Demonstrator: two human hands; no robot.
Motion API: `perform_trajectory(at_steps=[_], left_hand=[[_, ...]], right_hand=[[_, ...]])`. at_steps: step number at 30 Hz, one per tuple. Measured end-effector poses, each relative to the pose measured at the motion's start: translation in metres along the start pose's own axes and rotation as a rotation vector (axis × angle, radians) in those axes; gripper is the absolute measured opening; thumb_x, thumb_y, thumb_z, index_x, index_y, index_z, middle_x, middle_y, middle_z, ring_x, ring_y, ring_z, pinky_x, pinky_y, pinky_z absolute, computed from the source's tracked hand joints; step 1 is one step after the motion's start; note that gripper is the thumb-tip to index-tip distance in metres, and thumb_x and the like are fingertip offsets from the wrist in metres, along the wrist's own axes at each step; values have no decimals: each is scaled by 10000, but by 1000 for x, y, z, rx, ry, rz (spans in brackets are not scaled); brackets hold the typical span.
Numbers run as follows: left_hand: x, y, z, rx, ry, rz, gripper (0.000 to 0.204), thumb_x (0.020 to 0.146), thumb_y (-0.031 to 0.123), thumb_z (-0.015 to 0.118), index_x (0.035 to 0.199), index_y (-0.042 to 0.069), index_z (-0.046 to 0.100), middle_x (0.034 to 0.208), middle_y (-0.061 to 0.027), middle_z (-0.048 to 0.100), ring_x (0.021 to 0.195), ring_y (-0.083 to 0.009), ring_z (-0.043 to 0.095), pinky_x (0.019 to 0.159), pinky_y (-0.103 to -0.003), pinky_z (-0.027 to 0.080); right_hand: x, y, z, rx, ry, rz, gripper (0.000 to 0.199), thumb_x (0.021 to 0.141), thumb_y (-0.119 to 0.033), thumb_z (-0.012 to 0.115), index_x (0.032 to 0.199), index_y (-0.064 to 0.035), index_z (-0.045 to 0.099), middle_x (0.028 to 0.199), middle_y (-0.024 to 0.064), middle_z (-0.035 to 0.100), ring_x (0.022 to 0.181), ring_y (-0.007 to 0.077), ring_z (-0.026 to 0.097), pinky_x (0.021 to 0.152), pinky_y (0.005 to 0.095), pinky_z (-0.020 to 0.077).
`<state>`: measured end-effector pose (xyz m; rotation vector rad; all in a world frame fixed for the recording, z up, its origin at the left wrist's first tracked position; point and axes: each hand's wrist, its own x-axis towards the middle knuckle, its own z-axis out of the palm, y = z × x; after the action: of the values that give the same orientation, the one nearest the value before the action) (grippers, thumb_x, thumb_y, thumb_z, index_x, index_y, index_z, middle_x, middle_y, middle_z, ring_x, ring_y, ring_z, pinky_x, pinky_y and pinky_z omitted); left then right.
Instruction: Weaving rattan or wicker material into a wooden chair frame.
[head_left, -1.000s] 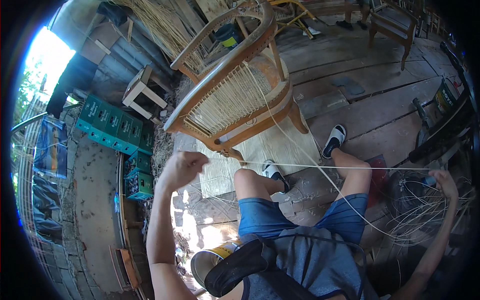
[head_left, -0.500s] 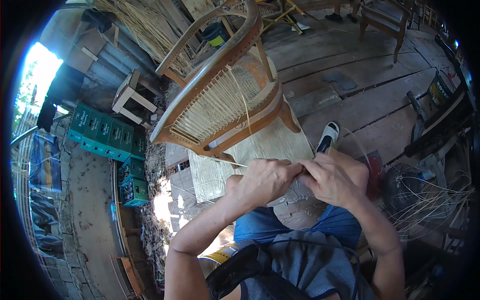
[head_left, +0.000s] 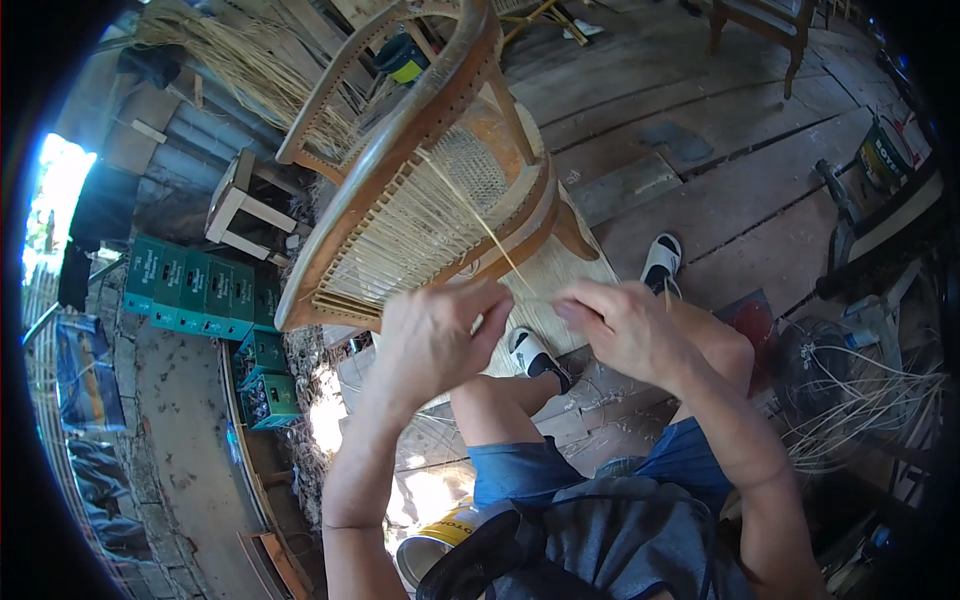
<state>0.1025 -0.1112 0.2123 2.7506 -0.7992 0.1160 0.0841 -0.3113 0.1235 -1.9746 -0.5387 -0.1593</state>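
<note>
A wooden armchair frame (head_left: 400, 135) lies tipped over ahead of me, with pale cane strands (head_left: 405, 230) strung across one of its openings and finished mesh behind. One long cane strand (head_left: 470, 208) runs from the frame's holes down toward my hands. My right hand (head_left: 628, 325) has its thumb and fingers pinched at that strand's near end; the fingertips are slightly blurred. My left hand (head_left: 435, 335) is curled just beside the chair's lower edge, thumb close to the forefinger. Whatever it may grip is too fine to make out. A gap separates the two hands.
A pale board (head_left: 600, 268) lies under the chair on the plank floor (head_left: 740, 215). Green crates (head_left: 205, 290) stand to the left beside a small wooden stool (head_left: 250, 205). Loose cane (head_left: 860, 400) is heaped at right. A yellow-and-white can (head_left: 440, 530) sits by my left thigh.
My hands were together and have moved apart, the left one shifting left. The long strand now runs taut between chair and hands. The view has shifted, and my left foot has come into sight.
</note>
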Motion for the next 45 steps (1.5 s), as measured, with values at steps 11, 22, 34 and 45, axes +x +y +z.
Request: perform_trajectory(at_steps=[11, 22, 34, 45], left_hand=[[192, -146, -90, -39, 557, -177, 266, 901, 285, 613, 1004, 56, 701, 735, -3, 648, 597, -45, 493, 538, -217, 387], [203, -250, -23, -63, 130, -231, 278, 838, 174, 643, 1055, 2, 670, 923, -159, 709, 831, -204, 684, 733, -326, 511], [193, -219, -19, -236, 171, -431, 341, 827, 164, 656, 1134, 15, 658, 990, -162, 704, 902, -205, 680, 817, -330, 510], [179, -229, -36, 64, 152, -240, 284, 861, 226, 624, 1051, 25, 688, 952, -174, 699, 881, -260, 675, 804, -363, 503]], right_hand=[[85, 133, 87, 186, 52, 486, 211, 864, -180, 570, 910, -8, 684, 787, 185, 667, 703, 273, 668, 650, 374, 495], [98, 158, 126, 402, 47, 634, 214, 845, -163, 563, 879, 9, 686, 697, 169, 652, 654, 233, 659, 623, 353, 493], [99, 152, 133, 710, 108, 719, 205, 885, -128, 559, 793, 32, 648, 572, 52, 558, 451, 87, 494, 415, 269, 384], [109, 135, 147, 836, 119, 701, 171, 904, -154, 603, 842, 2, 634, 588, 13, 518, 419, 56, 415, 365, 221, 312]])
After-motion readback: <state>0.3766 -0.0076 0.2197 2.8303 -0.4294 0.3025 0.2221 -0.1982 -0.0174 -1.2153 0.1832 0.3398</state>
